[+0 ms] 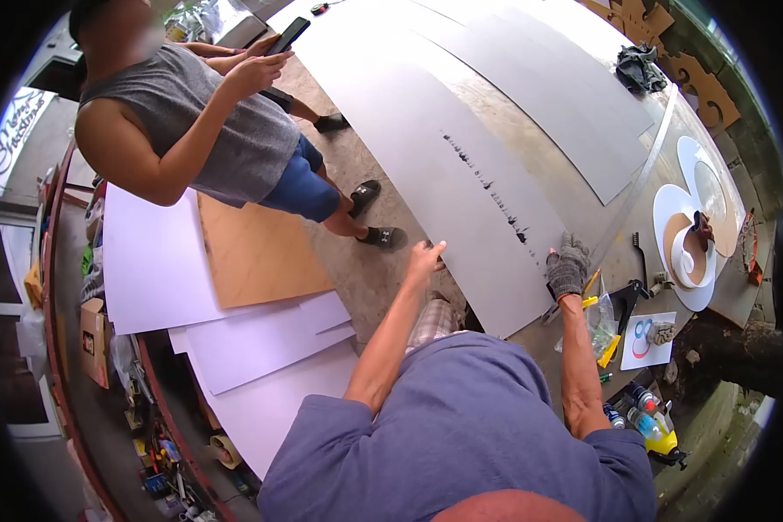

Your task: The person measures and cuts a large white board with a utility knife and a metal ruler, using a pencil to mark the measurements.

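A long grey sheet (461, 200) lies on the work table in front of me, with a broken row of black smudges (496, 196) along it. My bare left hand (424, 259) is closed at the sheet's left edge, thumb on top; the fingers underneath are partly hidden. Across from it, my right hand (569, 265), in a grey knit glove with bare fingertips, rests at the right edge with its fingers stretched out. Beside that wrist lie a pencil (592, 281) and a plastic bag (599, 324) with yellow-handled tools.
Another person (200, 130) stands on the left, holding a phone (288, 36). White sheets (261, 348) and a brown board (257, 252) are stacked there. At right are a long metal ruler (644, 170), round white cutouts (677, 228), a black clamp (628, 300) and spray cans (644, 398).
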`<state>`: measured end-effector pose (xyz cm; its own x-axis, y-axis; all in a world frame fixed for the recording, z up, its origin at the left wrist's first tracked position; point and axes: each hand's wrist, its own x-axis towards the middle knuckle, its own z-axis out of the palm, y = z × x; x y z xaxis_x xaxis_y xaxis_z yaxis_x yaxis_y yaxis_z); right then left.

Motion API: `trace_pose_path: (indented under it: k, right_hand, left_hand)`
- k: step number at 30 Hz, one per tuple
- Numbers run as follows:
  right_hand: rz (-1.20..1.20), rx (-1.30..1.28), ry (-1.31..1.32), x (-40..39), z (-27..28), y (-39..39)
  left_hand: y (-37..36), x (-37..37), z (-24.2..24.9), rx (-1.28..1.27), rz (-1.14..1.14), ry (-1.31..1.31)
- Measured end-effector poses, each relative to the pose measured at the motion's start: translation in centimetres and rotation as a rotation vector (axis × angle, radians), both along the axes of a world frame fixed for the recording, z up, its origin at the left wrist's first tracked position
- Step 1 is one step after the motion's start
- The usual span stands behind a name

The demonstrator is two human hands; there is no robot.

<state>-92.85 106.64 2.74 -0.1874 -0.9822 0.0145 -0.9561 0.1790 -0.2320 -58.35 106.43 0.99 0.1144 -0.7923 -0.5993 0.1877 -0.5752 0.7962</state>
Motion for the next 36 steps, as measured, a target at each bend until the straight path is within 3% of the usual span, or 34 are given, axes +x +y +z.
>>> trace_pose_path:
  k: [7,15,29,36]
  right_hand:
    - [0.017,-0.018,-0.010,0.7,1.2,-0.1]
    - [0.088,-0.056,-0.055,0.1,1.6,-0.8]
    - [0.035,-0.041,-0.399,-2.4,-3.0,-3.9]
    - [-0.042,-0.049,-0.476,-4.2,-4.6,-5.8]
  left_hand:
    - [-0.1,-1.7,-1.0,-0.026,0.048,-0.250]
    - [-0.2,-2.1,-0.4,-0.243,0.140,-0.411]
    - [0.0,-2.2,3.5,-0.259,0.217,-0.234]
    - [-0.9,-2.9,1.4,-0.327,0.241,-0.148]
